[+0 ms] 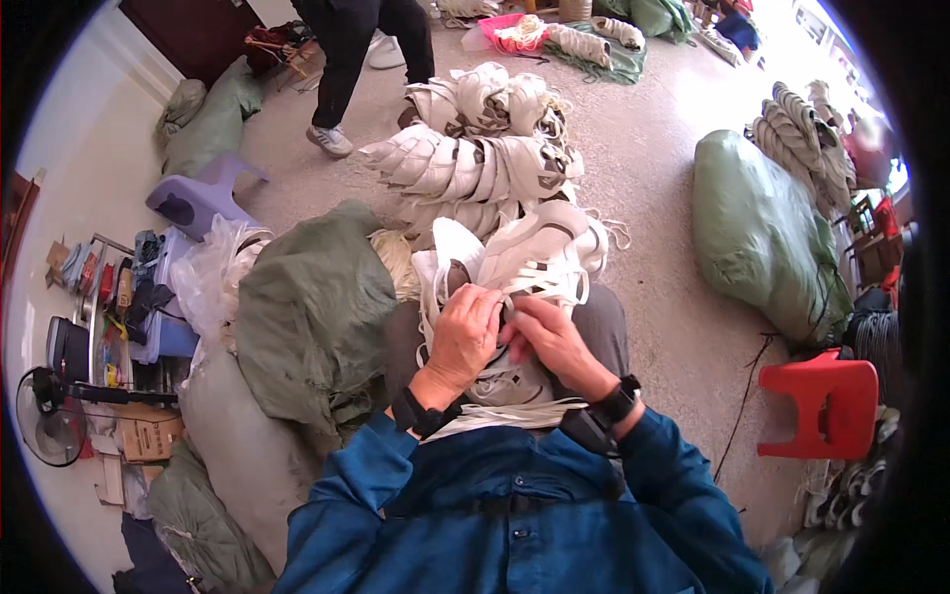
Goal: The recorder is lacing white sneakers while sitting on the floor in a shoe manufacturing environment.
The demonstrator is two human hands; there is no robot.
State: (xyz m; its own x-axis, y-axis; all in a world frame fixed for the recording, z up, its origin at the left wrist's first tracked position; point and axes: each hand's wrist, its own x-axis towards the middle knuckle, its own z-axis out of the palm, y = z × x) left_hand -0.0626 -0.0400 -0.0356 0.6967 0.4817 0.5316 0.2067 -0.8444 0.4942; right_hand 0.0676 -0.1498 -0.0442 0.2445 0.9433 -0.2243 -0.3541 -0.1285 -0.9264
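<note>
Across my lap lie white and beige shoe uppers [529, 247], with white shoelaces [542, 282] strung loosely over them. My left hand [463, 335] is closed, thumb and fingers pinching at the edge of a shoe upper. Close beside it, my right hand [556, 345] is also closed, its fingertips drawn together near the left ones. What sits between the right fingertips is too small to make out. A bundle of loose pale laces [505, 418] lies across my lap below the wrists.
Stacked shoe uppers [475, 163] stand on the floor ahead. Green sacks [312, 307] crowd my left, near a purple stool [203, 195]. To the right are a full green sack [757, 233] and a red stool [821, 404]. A person [361, 59] stands at the far left.
</note>
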